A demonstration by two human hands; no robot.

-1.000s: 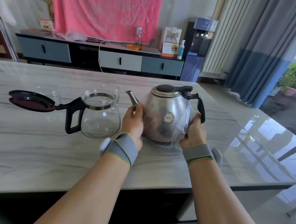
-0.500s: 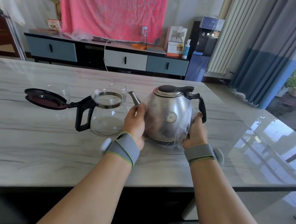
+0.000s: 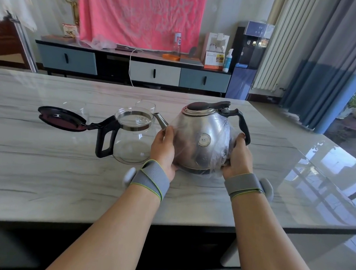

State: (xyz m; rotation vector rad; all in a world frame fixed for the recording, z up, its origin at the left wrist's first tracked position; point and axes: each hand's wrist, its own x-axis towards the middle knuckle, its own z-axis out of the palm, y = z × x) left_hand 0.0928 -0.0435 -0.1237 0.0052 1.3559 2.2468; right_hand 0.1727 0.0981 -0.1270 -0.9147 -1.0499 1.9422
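Observation:
A steel kettle [image 3: 204, 136] with a black lid and handle, wrapped in thin clear plastic film, stands on the marble table [image 3: 47, 179]. My left hand [image 3: 164, 150] grips its left side just below the spout. My right hand [image 3: 236, 156] grips its right side under the handle. Both thumbs lie on the film. Just left of the kettle stands a glass carafe [image 3: 131, 140] with a black handle, its dark hinged lid [image 3: 62, 118] flipped open to the left.
Two clear glass cups [image 3: 145, 106] stand behind the carafe. The table's front edge runs close below my forearms, and its right edge is near the kettle. A sideboard [image 3: 135, 68] with boxes and bottles stands against the far wall.
My hands stay on the kettle's sides. The kettle and carafe look closer together in the view as the camera has shifted.

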